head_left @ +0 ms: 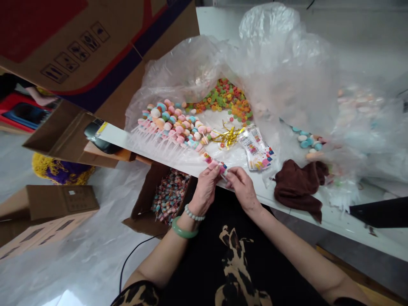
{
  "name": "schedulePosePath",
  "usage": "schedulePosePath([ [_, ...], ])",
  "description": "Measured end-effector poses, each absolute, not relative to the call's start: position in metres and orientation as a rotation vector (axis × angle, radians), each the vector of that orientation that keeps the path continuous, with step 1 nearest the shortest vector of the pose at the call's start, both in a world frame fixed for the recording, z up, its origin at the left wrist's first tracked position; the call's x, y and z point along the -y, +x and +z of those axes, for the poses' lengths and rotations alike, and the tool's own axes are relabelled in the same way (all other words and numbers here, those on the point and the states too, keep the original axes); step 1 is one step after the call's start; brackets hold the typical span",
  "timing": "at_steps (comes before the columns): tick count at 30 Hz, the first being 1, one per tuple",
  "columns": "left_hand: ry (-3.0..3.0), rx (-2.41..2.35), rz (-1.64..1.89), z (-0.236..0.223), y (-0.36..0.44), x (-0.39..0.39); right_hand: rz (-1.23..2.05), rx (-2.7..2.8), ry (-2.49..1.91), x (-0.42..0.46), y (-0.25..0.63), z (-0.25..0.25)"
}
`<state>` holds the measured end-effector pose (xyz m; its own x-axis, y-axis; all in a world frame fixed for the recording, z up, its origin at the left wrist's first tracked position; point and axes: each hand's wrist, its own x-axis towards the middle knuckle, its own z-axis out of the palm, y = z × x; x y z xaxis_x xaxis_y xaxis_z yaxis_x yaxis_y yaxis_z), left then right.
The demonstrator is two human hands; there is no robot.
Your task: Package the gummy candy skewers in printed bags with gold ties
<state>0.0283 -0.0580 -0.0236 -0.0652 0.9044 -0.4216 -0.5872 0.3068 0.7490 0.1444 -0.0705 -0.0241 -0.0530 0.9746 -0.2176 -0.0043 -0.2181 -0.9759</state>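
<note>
A candy skewer with pastel pieces and a colourful printed part slants down from the table edge toward me. My left hand is closed around its lower part, thumb and fingers pinching it. My right hand pinches the near end, where something pale, a stick or wrapper, shows; the fingers hide exactly which. Just beyond lie several marshmallow skewers in a pile, their white sticks pointing left and toward me. Gold twist ties and printed wrappers sit to the right of the pile.
Ring gummies spill from a clear plastic bag at the back. A brown cloth lies at right, near loose marshmallows. Below the table's left edge stands a carton of finished-looking skewers; a large cardboard box rises behind.
</note>
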Motion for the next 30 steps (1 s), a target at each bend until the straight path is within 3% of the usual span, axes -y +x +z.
schedulePosePath([
  [10,0.717,-1.125,1.196,-0.022,0.025,0.06,1.659,0.771,-1.237,0.041,0.135,-0.016],
  [16,0.448,-0.949,1.026,-0.012,0.024,0.062,2.171,0.367,-1.189,0.045,0.134,-0.018],
  [19,0.376,-0.927,1.043,-0.013,0.025,0.067,2.234,0.442,-1.238,0.052,0.137,-0.022],
  [22,0.33,-0.912,1.076,-0.015,0.024,0.066,1.894,0.892,-1.353,0.064,0.139,-0.018],
  [27,0.197,-0.968,1.279,-0.008,0.023,0.053,0.637,1.879,-1.428,0.078,0.136,0.002],
  [30,0.033,-0.953,1.217,-0.001,0.033,0.051,0.152,2.184,-1.459,0.072,0.135,0.006],
])
